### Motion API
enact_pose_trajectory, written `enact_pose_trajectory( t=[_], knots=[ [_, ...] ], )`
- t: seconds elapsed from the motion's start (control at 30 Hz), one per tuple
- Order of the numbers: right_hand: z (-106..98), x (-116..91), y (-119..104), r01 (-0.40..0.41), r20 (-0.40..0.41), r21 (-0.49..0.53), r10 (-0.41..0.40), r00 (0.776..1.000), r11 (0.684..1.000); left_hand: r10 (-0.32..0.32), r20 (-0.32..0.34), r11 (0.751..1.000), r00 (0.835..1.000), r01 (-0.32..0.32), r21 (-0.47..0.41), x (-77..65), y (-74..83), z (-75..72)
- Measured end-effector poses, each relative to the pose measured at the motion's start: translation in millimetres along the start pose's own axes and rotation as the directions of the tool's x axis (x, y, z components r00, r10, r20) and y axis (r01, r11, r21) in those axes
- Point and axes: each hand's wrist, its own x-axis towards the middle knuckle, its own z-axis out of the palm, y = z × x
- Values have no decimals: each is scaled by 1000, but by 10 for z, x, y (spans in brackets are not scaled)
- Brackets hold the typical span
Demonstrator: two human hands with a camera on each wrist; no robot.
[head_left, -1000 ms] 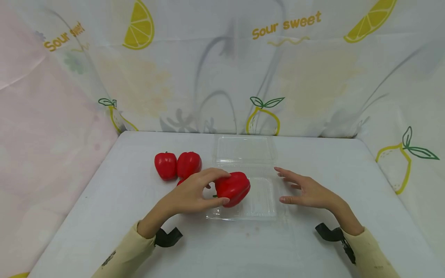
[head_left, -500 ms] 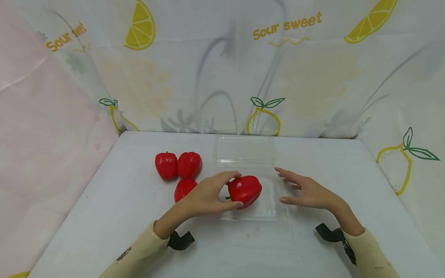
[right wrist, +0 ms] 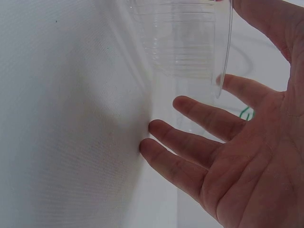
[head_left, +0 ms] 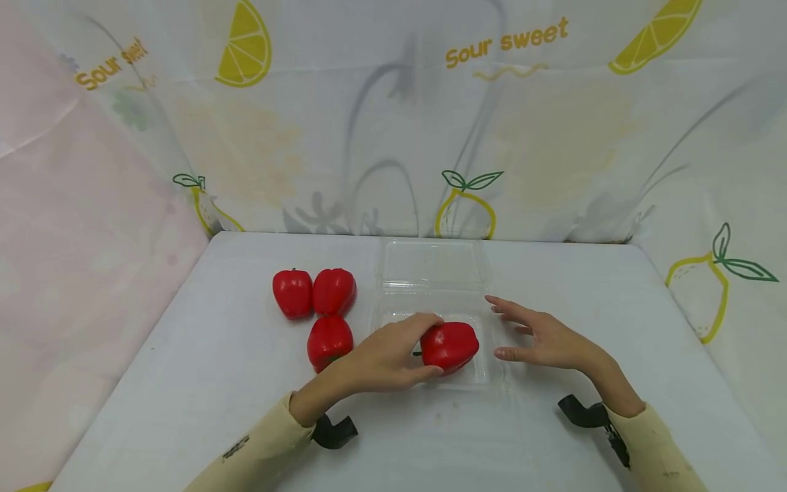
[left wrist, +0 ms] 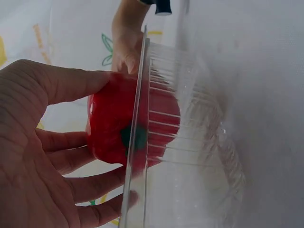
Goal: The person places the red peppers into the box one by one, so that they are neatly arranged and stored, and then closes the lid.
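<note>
In the head view my left hand (head_left: 387,359) grips a red bell pepper (head_left: 453,346), its green stem pointing left, over the base of a clear plastic clamshell box (head_left: 455,385). The left wrist view has the thumb and fingers around the pepper (left wrist: 111,118); its lower part shows through the box's ribbed wall (left wrist: 190,152), below the rim. Whether it touches the bottom I cannot tell. Beside the box's right edge, my right hand (head_left: 547,338) has its fingers extended and holds nothing. In the right wrist view those fingers (right wrist: 190,145) spread near the box rim; contact is unclear.
The box's clear lid (head_left: 433,263) lies folded back toward the rear cloth. Left of the box sit three more red peppers: one at the far left (head_left: 292,294), one next to it (head_left: 335,292), and one nearer (head_left: 329,339). White cloth (head_left: 203,383) covers the table.
My left hand has carried the pepper rightward and down, from the box's left side to over its base. The nearer loose pepper has come into view. My right hand has stayed put.
</note>
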Motion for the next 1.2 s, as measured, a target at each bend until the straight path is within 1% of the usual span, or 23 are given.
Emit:
enact_pose_trajectory(
  t=[0.07,0.17,0.33,0.67,0.87,1.03,1.2],
  knots=[
    [1,0,-8,-1,-1,-4,1,1000,1000,29,8,1000,1000,-29,5,7,5,30],
    [1,-2,-16,0,-3,-7,0,1000,1000,51,24,999,998,-51,16,16,10,74],
    [4,-2,-9,-1,-4,-15,1,1000,1000,52,42,997,998,-54,50,34,10,116],
    [9,-1,16,10,-2,-9,-10,1000,1000,73,54,996,996,-76,53,80,27,173],
    [7,-2,21,11,-1,3,-11,1000,1000,83,75,993,994,-89,77,107,32,227],
    [9,-1,34,14,2,7,-14,1000,1000,91,89,992,992,-98,76,124,31,255],
    [12,2,39,17,1,12,-17,1000,1000,99,97,993,990,-104,55,133,29,261]
  ],
)
